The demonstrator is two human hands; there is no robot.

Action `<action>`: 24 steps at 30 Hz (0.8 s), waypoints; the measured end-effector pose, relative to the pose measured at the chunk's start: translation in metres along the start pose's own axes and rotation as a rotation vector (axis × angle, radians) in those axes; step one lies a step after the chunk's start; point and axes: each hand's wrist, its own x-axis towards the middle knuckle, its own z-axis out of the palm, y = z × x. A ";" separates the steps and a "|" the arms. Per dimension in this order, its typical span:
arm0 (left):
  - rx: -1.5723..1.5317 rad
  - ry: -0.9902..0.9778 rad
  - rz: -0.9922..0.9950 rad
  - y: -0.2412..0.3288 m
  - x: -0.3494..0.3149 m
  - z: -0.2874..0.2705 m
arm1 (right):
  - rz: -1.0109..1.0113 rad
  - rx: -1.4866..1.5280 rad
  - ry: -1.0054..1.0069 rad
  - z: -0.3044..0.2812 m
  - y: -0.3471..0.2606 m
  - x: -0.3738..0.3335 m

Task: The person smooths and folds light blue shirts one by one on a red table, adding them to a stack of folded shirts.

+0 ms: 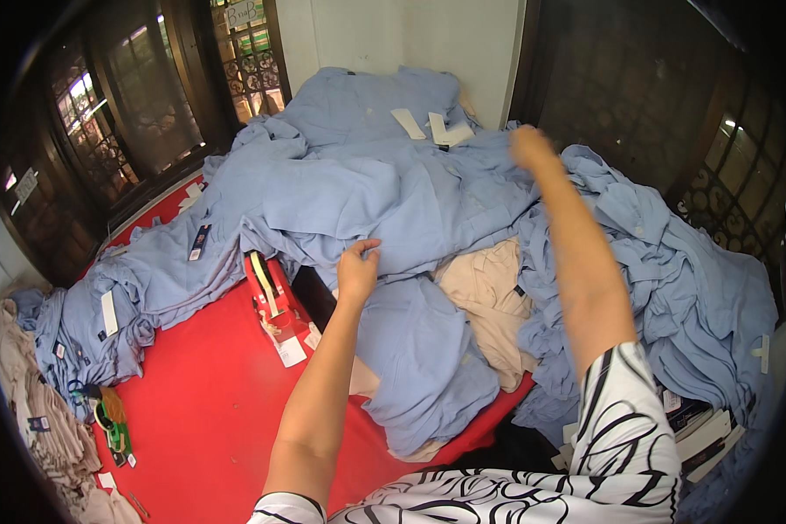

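Note:
A large pale blue garment point(445, 205) lies spread on top of a heap of similar blue clothes, with loose folds. My left hand point(358, 269) is at its near edge, thumb and forefinger drawn together on the cloth. Farther off to the right, my right hand point(530, 148) is closed at the garment's far right side; motion blurs its fingers somewhat. White paper tags point(448, 131) lie on the cloth at the back. Just left of my left hand stands a red tape dispenser point(275, 297), partly covered by blue cloth.
A red cloth point(210, 393) covers the table. Blue clothes point(664, 271) pile up at right, beige clothes point(44, 419) at far left. A beige garment point(485, 293) shows under the blue ones. Scissors and a green-handled tool point(115, 428) lie at left. Dark grilled windows point(140, 96) flank the back wall.

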 end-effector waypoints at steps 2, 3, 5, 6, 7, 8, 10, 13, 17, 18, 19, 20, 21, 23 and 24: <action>-0.117 -0.086 0.171 0.063 -0.004 0.069 | -0.371 -0.106 0.146 0.035 0.093 -0.010; 0.053 -0.017 0.145 0.021 -0.003 0.021 | -0.261 0.113 -0.061 0.054 -0.042 -0.041; 0.295 -0.178 0.048 0.035 -0.009 0.016 | -0.151 0.073 0.000 0.081 -0.083 -0.094; 0.423 -0.249 -0.006 0.038 -0.012 0.010 | -0.095 0.135 0.006 0.079 -0.101 -0.115; 0.451 -0.216 -0.023 0.038 -0.015 0.005 | -0.041 0.196 0.016 0.073 -0.114 -0.132; 0.465 -0.194 -0.031 0.041 -0.018 0.009 | -0.022 0.199 0.114 0.077 -0.112 -0.144; 0.601 -0.056 0.135 0.050 -0.027 0.027 | 0.019 0.190 0.301 0.095 -0.098 -0.160; 0.845 0.153 0.515 0.056 -0.040 0.049 | -0.016 0.237 0.333 0.102 -0.088 -0.173; 0.751 -0.028 0.422 0.057 -0.053 0.072 | -0.005 0.266 0.373 0.113 -0.091 -0.190; 0.710 -0.065 0.357 0.057 -0.054 0.075 | 0.027 0.262 0.381 0.115 -0.088 -0.192; 0.730 -0.082 0.292 0.055 -0.055 0.072 | 0.058 0.257 0.389 0.118 -0.087 -0.193; 0.750 -0.099 0.226 0.051 -0.055 0.068 | 0.062 0.279 0.401 0.121 -0.089 -0.195; 0.759 -0.117 0.169 0.050 -0.055 0.068 | 0.071 0.288 0.417 0.122 -0.084 -0.197; 0.761 -0.156 0.134 0.045 -0.054 0.063 | 0.086 0.286 0.434 0.123 -0.082 -0.201; 0.758 -0.174 0.110 0.045 -0.054 0.061 | 0.091 0.271 0.434 0.122 -0.084 -0.203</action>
